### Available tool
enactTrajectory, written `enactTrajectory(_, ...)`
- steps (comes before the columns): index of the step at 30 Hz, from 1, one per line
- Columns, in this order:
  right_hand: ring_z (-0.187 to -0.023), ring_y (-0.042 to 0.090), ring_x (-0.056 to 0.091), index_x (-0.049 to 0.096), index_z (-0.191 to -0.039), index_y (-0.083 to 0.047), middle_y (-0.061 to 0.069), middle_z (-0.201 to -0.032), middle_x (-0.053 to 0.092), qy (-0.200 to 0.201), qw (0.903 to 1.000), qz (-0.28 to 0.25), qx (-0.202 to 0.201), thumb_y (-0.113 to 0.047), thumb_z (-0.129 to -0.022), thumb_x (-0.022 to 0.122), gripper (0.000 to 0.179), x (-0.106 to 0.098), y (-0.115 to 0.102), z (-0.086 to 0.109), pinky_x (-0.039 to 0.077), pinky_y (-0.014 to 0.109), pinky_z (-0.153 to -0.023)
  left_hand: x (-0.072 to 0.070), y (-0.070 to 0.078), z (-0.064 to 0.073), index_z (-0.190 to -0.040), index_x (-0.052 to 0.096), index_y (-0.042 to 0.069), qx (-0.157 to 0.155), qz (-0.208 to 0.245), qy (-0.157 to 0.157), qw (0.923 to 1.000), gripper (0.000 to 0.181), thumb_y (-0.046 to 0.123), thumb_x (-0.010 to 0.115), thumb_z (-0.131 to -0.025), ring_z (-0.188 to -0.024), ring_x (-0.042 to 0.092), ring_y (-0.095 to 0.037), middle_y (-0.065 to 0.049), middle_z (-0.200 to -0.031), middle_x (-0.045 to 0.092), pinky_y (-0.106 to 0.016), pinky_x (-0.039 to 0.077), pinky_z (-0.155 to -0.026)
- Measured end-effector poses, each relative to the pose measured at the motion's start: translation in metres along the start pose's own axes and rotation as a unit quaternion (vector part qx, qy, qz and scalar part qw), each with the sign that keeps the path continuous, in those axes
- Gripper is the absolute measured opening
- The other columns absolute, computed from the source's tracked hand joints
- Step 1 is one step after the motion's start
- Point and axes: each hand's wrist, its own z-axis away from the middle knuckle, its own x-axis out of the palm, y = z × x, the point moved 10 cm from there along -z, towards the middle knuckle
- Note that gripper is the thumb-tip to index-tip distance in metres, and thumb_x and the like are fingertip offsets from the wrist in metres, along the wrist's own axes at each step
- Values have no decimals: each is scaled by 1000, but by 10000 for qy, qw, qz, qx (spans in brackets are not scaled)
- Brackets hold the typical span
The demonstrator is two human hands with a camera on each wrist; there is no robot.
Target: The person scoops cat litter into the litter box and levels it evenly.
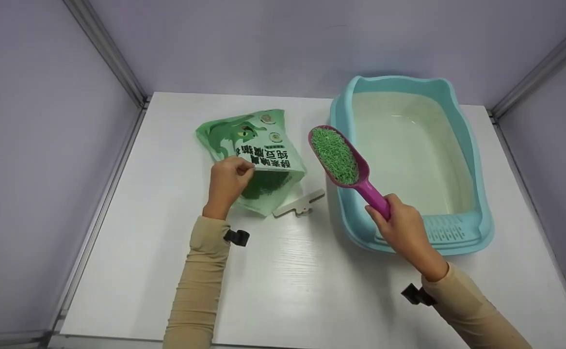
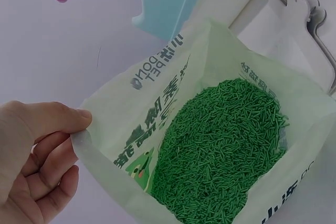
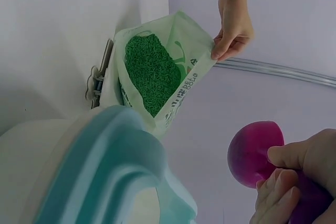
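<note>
Right hand [image 1: 404,228] grips an oblong magenta scoop [image 1: 362,175] pointing away and leftward; left hand [image 1: 228,180] pinches a thin bag [image 1: 258,138].

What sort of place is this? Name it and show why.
Probably a partitioned work booth: plain pale walls, metal strips along their corners, and a white table between them.

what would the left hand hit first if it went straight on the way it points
Most likely the green bag, whose rim the left hand pinches: its printed side lies just ahead in the head view, though depth there is hard to judge.
</note>
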Motion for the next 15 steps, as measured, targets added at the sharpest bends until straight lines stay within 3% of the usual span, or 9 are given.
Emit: enactTrajectory(15,-58,21,46,56,-96,6,17,-67,55,-233,9991,29,364,-17,-89,67,27,-6,21,-17,35,26,-54,0,-1,-1,-84,74,4,37,4,27,10000,8,9,68,-86,-73,68,-25,-13,-81,72,-36,55,-68)
